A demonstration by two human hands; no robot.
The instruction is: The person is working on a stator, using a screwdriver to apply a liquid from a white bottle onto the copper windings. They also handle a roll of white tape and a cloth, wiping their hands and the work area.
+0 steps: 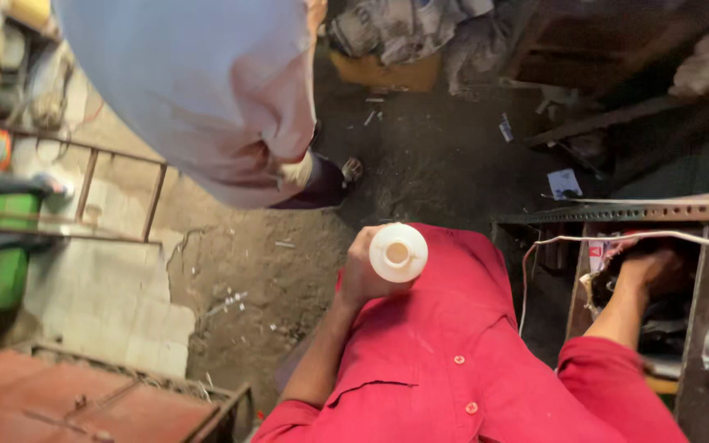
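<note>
The left grip [360,271] enclosed an upright white bottle [398,253]. The right grip [655,269] reached into a box [596,283]; its state was indeterminable.

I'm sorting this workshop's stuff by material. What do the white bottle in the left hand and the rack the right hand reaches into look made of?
White bottle, gripped by the left hand: probably plastic, going by its smooth, opaque, slightly glossy wall and moulded open neck.
Rack, around the right hand: looks like metal, a perforated angle strip with a dull, rusty-brown finish.
</note>
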